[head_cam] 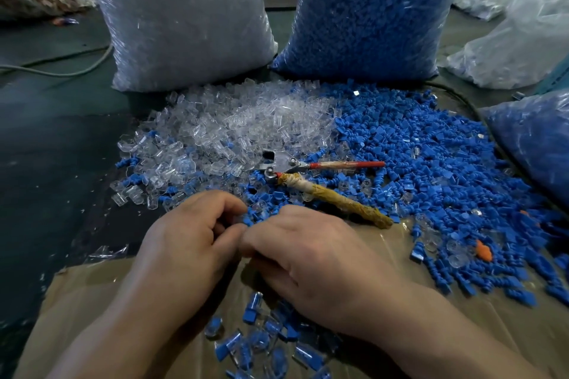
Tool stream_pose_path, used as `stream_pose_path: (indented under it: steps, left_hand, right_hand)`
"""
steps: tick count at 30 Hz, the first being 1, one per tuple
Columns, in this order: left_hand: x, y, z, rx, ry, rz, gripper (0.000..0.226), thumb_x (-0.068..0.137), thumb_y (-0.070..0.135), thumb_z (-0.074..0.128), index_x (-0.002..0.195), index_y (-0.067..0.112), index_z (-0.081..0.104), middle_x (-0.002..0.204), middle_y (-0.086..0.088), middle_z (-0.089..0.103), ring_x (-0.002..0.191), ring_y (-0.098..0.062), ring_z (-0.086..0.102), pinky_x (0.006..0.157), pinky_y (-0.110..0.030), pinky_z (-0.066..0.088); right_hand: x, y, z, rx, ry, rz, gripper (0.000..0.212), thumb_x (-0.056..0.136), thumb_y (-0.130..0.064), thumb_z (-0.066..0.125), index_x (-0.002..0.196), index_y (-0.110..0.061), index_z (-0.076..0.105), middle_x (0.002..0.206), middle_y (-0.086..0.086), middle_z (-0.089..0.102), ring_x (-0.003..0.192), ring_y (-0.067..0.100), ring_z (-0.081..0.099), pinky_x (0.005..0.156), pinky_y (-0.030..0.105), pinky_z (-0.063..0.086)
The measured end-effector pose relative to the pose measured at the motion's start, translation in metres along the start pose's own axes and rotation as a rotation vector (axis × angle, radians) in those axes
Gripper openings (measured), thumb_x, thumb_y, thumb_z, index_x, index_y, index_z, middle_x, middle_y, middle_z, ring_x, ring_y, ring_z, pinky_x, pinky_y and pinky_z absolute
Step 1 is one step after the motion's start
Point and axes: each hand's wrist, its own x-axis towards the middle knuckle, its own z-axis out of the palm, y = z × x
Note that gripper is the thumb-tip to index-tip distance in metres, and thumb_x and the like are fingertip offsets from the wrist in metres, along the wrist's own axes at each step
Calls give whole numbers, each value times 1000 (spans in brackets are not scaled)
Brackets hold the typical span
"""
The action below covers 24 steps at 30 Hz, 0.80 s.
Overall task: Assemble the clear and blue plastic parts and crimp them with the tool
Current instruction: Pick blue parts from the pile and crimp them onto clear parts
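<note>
Head view: tool (332,197) amid parts (415,148); bags (184,18) behind.

dark green worktop (61,120), dull, filling the left side. brown cardboard sheet (92,280) laid on its near part. pale cable (61,72) trailing across far left. crumpled clear bags (523,34) far right. dim, even light.

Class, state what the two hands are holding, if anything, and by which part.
Left hand and right hand seem to pinch a small blue part between fingertips; exact grip hidden.
</note>
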Motion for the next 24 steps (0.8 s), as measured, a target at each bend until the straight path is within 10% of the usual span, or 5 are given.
stream_pose_path:
  steps: [6, 12, 17, 24]
  left_hand:
    - [-1, -3, 3, -164, 61, -19, 49, 82, 23, 79, 112, 57, 59, 95, 21, 64, 78, -3, 62, 71, -37, 56]
    - [-2, -1, 4, -223, 88, -30, 42, 79, 28, 81, 104, 56, 62, 91, 27, 68, 78, 6, 65, 65, -21, 48]
    - [-5, 5, 6, -238, 91, -15, 37, 75, 24, 85, 92, 45, 59, 81, 18, 68, 62, 0, 62, 53, -9, 48]
    - [-11, 21, 4, -293, 102, 36, 40, 62, 49, 78, 95, 50, 56, 91, 17, 67, 70, -5, 65, 64, -11, 51]
  right_hand:
    - [-5, -1, -2, 33, 27, -12, 12, 86, -21, 60, 97, -25, 60, 84, -10, 60, 79, 12, 52, 67, 36, 48]
    - [-6, 11, -7, 399, 235, 434, 33, 89, -30, 62, 109, -53, 52, 88, -18, 66, 72, 6, 64, 66, 31, 55]
    - [-1, 10, -10, 925, 262, 577, 22, 91, -13, 65, 91, -36, 66, 86, 5, 75, 76, 27, 72, 67, 43, 61]
    - [-2, 4, -8, 763, 257, 505, 13, 83, -27, 78, 89, -32, 67, 78, 4, 71, 70, 26, 71, 65, 52, 59]
